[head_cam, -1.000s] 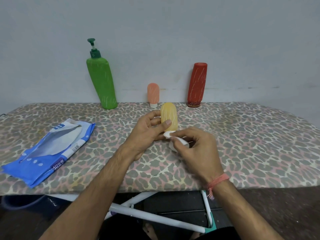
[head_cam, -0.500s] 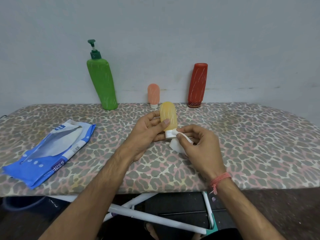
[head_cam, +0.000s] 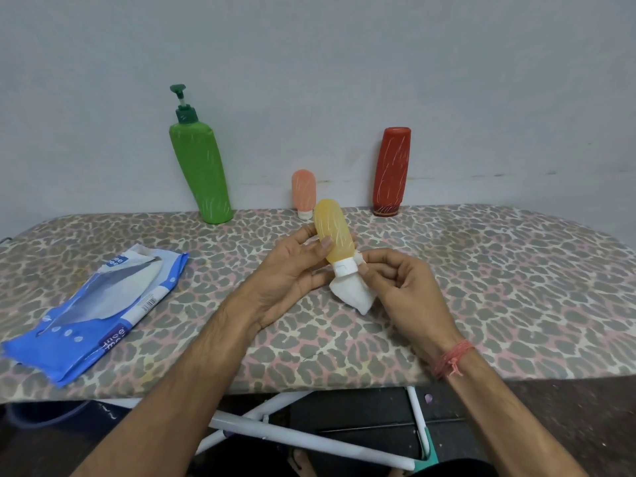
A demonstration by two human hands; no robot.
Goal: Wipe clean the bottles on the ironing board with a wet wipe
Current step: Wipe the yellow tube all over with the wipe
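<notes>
Yellow bottle held cap-down between the two hands, wipe at its cap

The left hand [head_cam: 292, 270] is closed around the yellow bottle [head_cam: 334, 234], thumb across its front, holding it above the ironing board [head_cam: 481, 287] with its long axis near upright, rounded end tipped up and away, white cap toward the person. Just right, the right hand [head_cam: 406, 287] pinches the wet wipe [head_cam: 354, 292] against the cap, so the unwiped body lies up and left of those fingers. The wiping hand looks nearer; the stroke likely runs along that axis.
</notes>
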